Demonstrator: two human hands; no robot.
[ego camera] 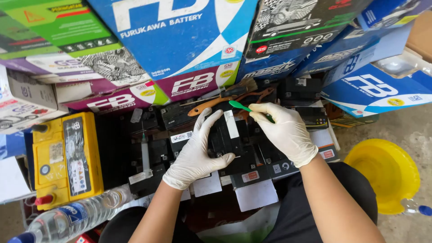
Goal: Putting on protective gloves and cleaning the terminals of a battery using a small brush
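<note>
Below the wall of stacked cardboard cartons, printed in blue, magenta, green and black, both hands work in thin white gloves that wrinkle at the knuckles. The left hand is clamped on a small black battery, a matte plastic block with a white paper strip along its top; thumb under one side, fingers spread over the other. The battery sits at the middle of the view, raised just above a bed of similar black batteries packed side by side, several bearing white and red labels. The right hand is closed around a slim green tool, whose glossy tip sticks out past the forefinger, over the far edge of the held battery. Whether that tip touches the battery cannot be told.

Just behind the tool lie pliers with orange handles, partly hidden by the fingers. To the left stands a boxy yellow battery with a dark label and a red terminal cap. A clear plastic syringe stands upright among the black batteries. At lower left a clear water bottle lies tilted. On the concrete floor to the right sits a round yellow plastic bowl.
</note>
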